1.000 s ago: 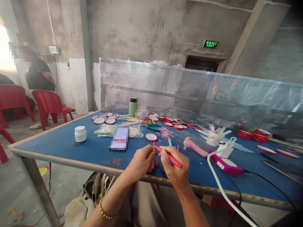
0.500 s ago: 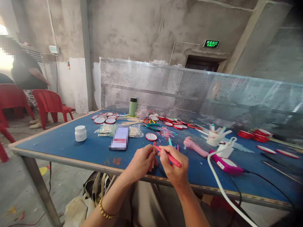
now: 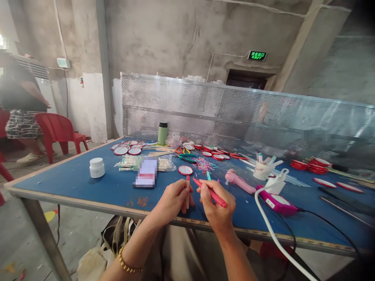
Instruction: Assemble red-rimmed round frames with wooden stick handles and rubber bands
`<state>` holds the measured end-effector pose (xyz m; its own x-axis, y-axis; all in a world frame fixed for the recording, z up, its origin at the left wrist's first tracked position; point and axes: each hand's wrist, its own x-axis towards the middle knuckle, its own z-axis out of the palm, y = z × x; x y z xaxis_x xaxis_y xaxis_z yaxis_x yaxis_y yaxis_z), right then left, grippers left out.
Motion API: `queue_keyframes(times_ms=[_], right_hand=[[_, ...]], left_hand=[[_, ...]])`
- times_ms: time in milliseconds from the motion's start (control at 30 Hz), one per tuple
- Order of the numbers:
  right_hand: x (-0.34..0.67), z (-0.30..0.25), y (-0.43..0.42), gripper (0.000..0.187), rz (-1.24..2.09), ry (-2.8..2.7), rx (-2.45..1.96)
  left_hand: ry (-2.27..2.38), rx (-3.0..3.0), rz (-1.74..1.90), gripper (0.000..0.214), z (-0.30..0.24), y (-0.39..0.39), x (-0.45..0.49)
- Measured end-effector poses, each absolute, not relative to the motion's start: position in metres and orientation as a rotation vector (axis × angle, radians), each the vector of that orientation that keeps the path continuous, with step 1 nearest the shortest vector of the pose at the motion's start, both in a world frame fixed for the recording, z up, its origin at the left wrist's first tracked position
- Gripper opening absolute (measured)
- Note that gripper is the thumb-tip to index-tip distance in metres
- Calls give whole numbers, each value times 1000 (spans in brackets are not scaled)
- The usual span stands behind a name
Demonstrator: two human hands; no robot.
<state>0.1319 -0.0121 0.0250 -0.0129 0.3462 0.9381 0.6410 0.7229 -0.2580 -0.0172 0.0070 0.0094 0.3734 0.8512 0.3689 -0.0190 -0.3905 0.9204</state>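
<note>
My left hand is closed around a flat wooden craft stick, which stands upright with its top end coloured red. Pinched in my right hand is a red marker pen, its tip pointing left and a little apart from the stick. Just beyond both hands lies a round red-rimmed disc with a pale face. A teal pen rests behind my right hand, partly hidden by it.
Around the blue table lie a phone, a white jar, bagged sticks, pliers, a green bottle, a pink handheld tool, a magenta device with cables and a cup of pens. A person stands at left.
The marker's tip has come away from the stick's top, moving right. The stick now stands more upright and shows more of its length. The view has shifted slightly.
</note>
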Motion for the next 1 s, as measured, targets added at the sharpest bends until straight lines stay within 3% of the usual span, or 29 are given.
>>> queue_keyframes(times_ms=[1000], right_hand=[[129, 30, -15, 15, -237, -1733, -720]], left_hand=[[739, 1704, 1166, 24, 13, 4, -18]])
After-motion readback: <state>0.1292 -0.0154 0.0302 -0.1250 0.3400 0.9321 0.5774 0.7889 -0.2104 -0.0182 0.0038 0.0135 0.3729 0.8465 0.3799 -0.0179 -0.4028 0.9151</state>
